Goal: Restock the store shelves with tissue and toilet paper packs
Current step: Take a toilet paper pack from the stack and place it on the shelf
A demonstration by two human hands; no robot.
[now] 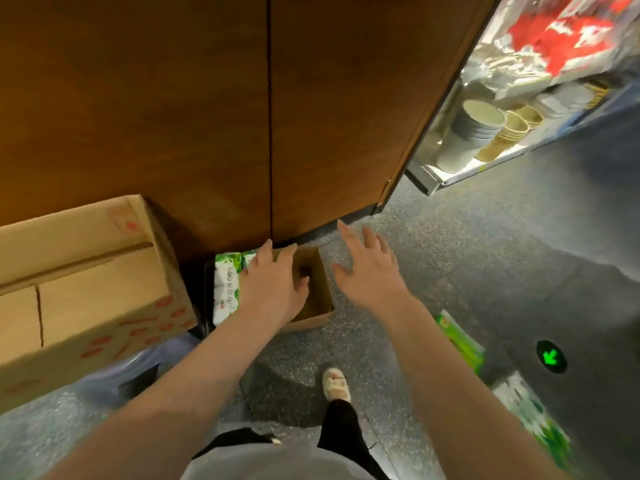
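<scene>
both hands are seen reaching down toward a small open brown cardboard box [317, 292] that sits on the speckled grey floor [450, 271], close against a tall brown wooden panel [173, 116]. the left hand [277, 282] is held over the box, fingers spread and lightly bent, its fingertips above the green-and-white tissue packs [227, 289] that stand in the left part of the box; whether a pack is actually touched cannot be told. the right hand [370, 271] is held just right of the box, above the floor, with fingers straight and fanned apart, and nothing is held in it. a large closed tan cardboard carton with red print [86, 289] is seen to the left, near the small box. further green-and-white packs [464, 341] are seen blurred at the lower right, near the right forearm. a round green arrow marker [550, 356] is set in the floor beside them. at the upper right, a lit store shelf [485, 168] is stocked with stacked white paper bowls [479, 123] and tan paper cups [512, 128], with red-and-white packaged goods above. a light-coloured shoe [335, 384] is planted on the floor below the hands.
</scene>
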